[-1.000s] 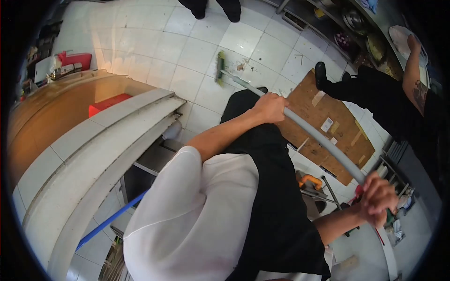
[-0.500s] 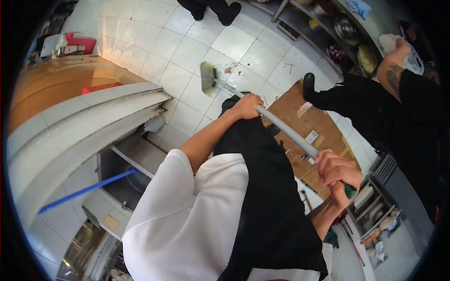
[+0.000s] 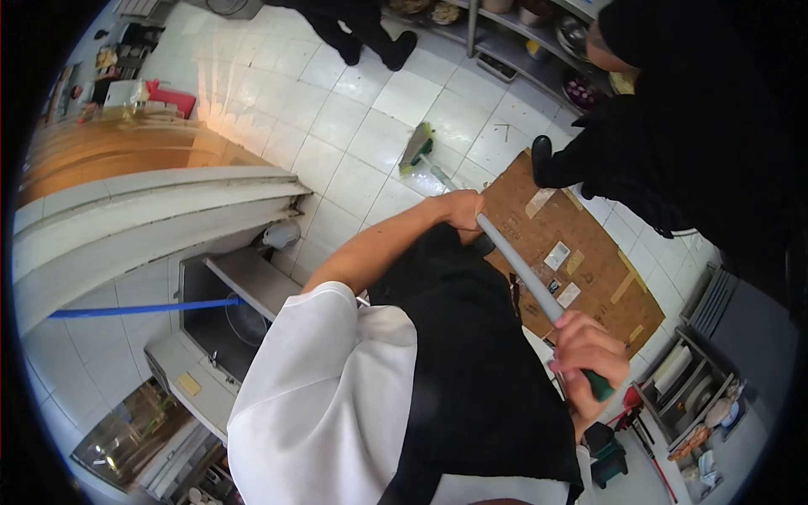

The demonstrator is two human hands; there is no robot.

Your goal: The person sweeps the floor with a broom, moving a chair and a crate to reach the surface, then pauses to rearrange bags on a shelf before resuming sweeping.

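A broom with a long grey handle (image 3: 526, 269) slants across my front. My left hand (image 3: 459, 209) is wrapped round the lower part of the handle. Near its top end, beside the green cap (image 3: 599, 385), my right hand (image 3: 592, 358) grips it. The broom head (image 3: 417, 151), green with yellowish bristles, rests on the white floor tiles (image 3: 341, 118) ahead of me. A brown cardboard sheet (image 3: 581, 252) with tape and paper pieces lies on the floor right of the handle.
A co-worker in black (image 3: 673, 143) bends over at the right, one boot (image 3: 543, 160) at the cardboard's edge. Another person's shoes (image 3: 397, 52) stand ahead. Metal shelves (image 3: 471, 25) hold food and bowls. At the left are a tiled ledge (image 3: 185, 210) and a blue pole (image 3: 143, 310).
The broom head has moved right across the tiles, and my left hand has shifted slightly right and down. The co-worker at the right has bent forward, covering part of the shelves.
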